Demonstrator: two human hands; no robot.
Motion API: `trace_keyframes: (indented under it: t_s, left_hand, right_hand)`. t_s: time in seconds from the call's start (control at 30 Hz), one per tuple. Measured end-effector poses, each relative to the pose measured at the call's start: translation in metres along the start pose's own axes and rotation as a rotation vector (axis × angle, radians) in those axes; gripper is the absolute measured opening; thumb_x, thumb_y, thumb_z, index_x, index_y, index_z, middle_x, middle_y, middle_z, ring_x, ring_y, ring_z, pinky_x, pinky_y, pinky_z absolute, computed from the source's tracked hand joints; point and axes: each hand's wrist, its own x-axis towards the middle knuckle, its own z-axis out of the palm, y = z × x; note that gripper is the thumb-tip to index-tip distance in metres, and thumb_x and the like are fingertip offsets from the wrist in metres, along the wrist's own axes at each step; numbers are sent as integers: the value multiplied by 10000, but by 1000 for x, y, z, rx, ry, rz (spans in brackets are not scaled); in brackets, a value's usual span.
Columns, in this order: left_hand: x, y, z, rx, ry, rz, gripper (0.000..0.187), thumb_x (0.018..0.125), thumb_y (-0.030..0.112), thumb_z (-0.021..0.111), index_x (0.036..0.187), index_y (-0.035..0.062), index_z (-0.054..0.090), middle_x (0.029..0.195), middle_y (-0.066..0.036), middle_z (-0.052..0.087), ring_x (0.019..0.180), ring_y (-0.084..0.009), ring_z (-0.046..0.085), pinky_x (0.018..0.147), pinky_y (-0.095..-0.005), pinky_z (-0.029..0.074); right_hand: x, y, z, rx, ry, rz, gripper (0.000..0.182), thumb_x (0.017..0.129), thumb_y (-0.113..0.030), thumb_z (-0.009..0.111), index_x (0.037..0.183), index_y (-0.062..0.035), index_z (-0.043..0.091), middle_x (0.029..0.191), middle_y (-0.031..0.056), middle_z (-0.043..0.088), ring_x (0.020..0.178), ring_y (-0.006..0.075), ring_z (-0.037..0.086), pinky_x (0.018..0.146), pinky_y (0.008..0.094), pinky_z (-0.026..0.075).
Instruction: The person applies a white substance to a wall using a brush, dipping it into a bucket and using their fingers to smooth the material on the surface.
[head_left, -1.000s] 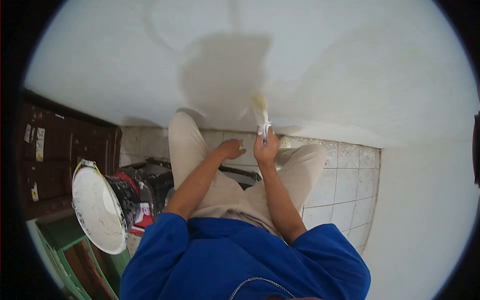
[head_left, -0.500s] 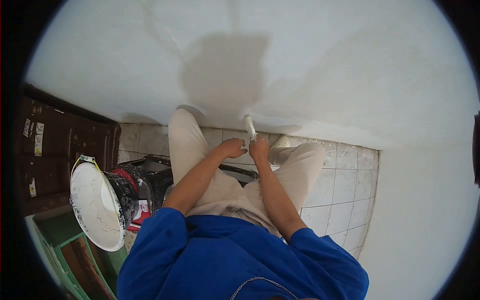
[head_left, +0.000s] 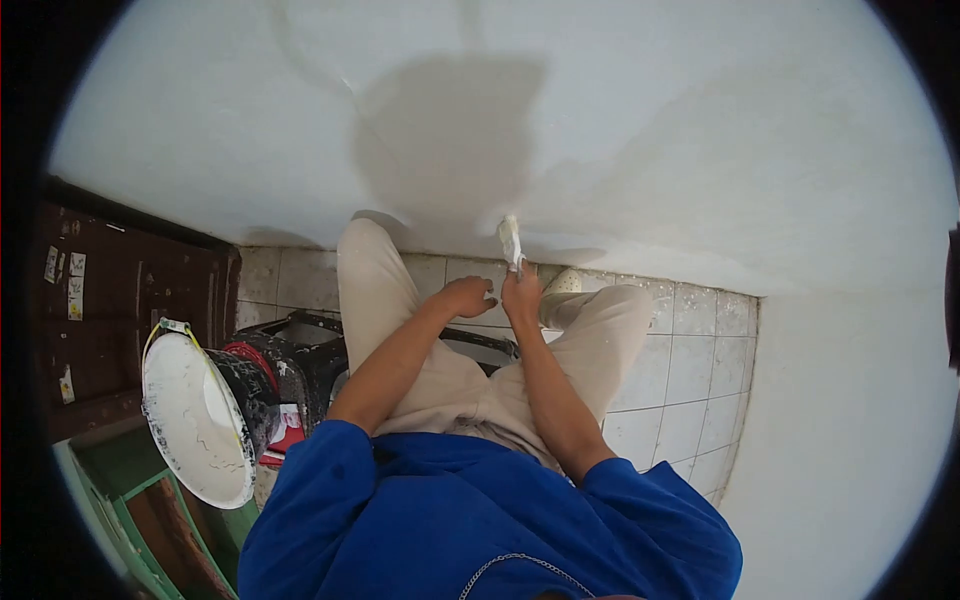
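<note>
My right hand [head_left: 522, 297] is closed around the handle of a paintbrush [head_left: 510, 238] whose head is coated in white. The brush points upward, its tip close to the lower part of the pale wall [head_left: 650, 130]. Just to the left, over my knees' gap, my left hand [head_left: 468, 297] hangs loosely with nothing in it, fingers slightly curled and thumb apart. A short space separates the two hands.
A large white-lined bucket [head_left: 195, 420] with a yellow handle stands at the left, beside a paint-spattered black object [head_left: 310, 355]. A dark brown door [head_left: 130, 290] and a green frame [head_left: 150, 540] lie beyond. White floor tiles [head_left: 640, 385] are at the right.
The brush in my right hand has moved slightly up and right, and its head has turned to show more of its flat side. My left hand has barely moved.
</note>
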Motion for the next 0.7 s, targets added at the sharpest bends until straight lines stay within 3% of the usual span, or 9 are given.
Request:
trace_keyframes:
  t_s: [0.03, 0.13, 0.23, 0.33, 0.43, 0.53, 0.63, 0.7]
  left_hand:
    - [2, -2, 2, 4, 2, 12, 461, 854, 376, 569, 1159, 30, 564, 1147, -195, 587, 1088, -349, 549, 926, -438, 436]
    - [4, -7, 6, -16, 25, 20, 454, 855, 372, 568, 1155, 32, 567, 1145, -194, 587, 1088, -347, 549, 925, -439, 436]
    - [6, -4, 6, -33, 40, 25, 451, 856, 372, 566, 1159, 39, 567, 1144, -191, 587, 1083, -349, 552, 922, -440, 438]
    - [3, 1, 1, -23, 21, 18, 455, 856, 374, 566, 1165, 41, 562, 1140, -190, 589, 1072, -351, 557, 914, -441, 443]
    - [1, 2, 1, -25, 16, 20, 456, 854, 373, 567, 1165, 39, 561, 1132, -190, 593, 1062, -354, 563, 906, -444, 448]
    - [2, -2, 3, -14, 30, 22, 455, 853, 371, 569, 1164, 38, 560, 1126, -191, 595, 1062, -356, 563, 905, -446, 449]
    - [-1, -4, 2, -24, 24, 9, 458, 854, 374, 566, 1168, 40, 557, 1136, -191, 590, 1069, -359, 558, 908, -448, 447]
    - [-5, -2, 0, -25, 19, -2, 461, 856, 377, 561, 1172, 41, 554, 1146, -191, 584, 1074, -359, 555, 911, -450, 445]
  right_hand:
    - [1, 1, 2, 34, -20, 44, 279, 912, -193, 511, 1061, 23, 606, 682, 199, 604, 604, 338, 571, 608, 419, 436]
    - [-4, -21, -20, 134, -48, 98, 278, 914, -205, 501, 1049, 13, 611, 691, 204, 608, 643, 364, 594, 617, 433, 439]
    - [-7, -24, -25, 213, 36, 39, 285, 914, -226, 495, 980, 21, 619, 676, 197, 604, 653, 354, 612, 616, 437, 442]
    - [-4, -6, -20, 31, -88, 110, 284, 903, -221, 498, 909, 39, 611, 642, 177, 590, 636, 291, 620, 597, 412, 443]
    - [-1, 20, 0, 130, -196, 357, 282, 890, -212, 495, 870, 48, 601, 633, 170, 592, 609, 286, 619, 579, 409, 442]
    - [10, 59, 32, 43, -128, 146, 272, 882, -202, 497, 863, 47, 606, 620, 143, 590, 537, 244, 592, 528, 387, 430]
    - [11, 55, 37, 213, -169, 229, 252, 901, -195, 513, 834, 31, 603, 586, 64, 549, 493, 160, 517, 488, 346, 398]
    - [8, 39, 23, 307, -133, 153, 234, 910, -184, 527, 829, 21, 603, 574, 18, 504, 498, 111, 462, 473, 317, 370]
